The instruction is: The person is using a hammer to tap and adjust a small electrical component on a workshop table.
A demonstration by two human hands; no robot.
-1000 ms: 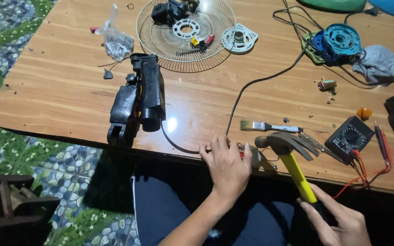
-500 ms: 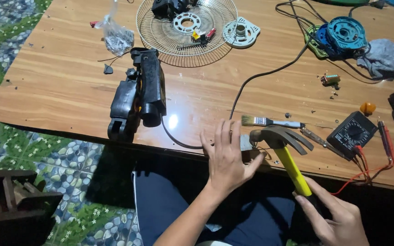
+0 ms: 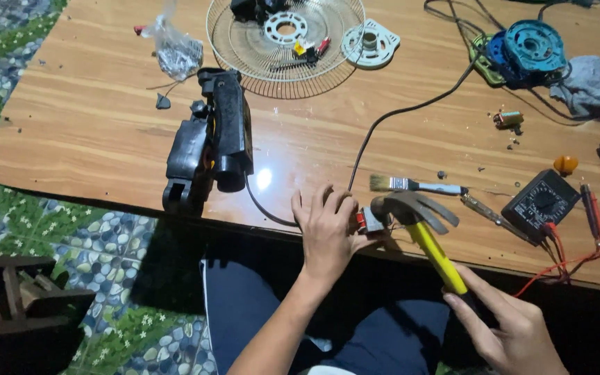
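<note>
My left hand (image 3: 328, 230) rests at the near edge of the wooden table (image 3: 92, 132), its fingers holding a small red and metal part (image 3: 369, 221) down on the wood. My right hand (image 3: 508, 326) grips the black end of a yellow-handled claw hammer (image 3: 421, 229). The hammer's steel head sits right against the small part, next to my left thumb. A black power tool (image 3: 210, 142) lies to the left of my left hand, its black cord (image 3: 397, 114) curving away across the table.
A small paintbrush (image 3: 414, 185) and a screwdriver (image 3: 491, 215) lie just beyond the hammer head. A black multimeter (image 3: 542, 203) with red leads sits at right. Farther back are a wire fan guard (image 3: 314, 62), a blue motor housing (image 3: 526, 48), a grey rag (image 3: 592, 83) and a plastic bag (image 3: 175, 52).
My left hand has shifted up onto the table edge beside the small part. The hammer head has come down closer to it.
</note>
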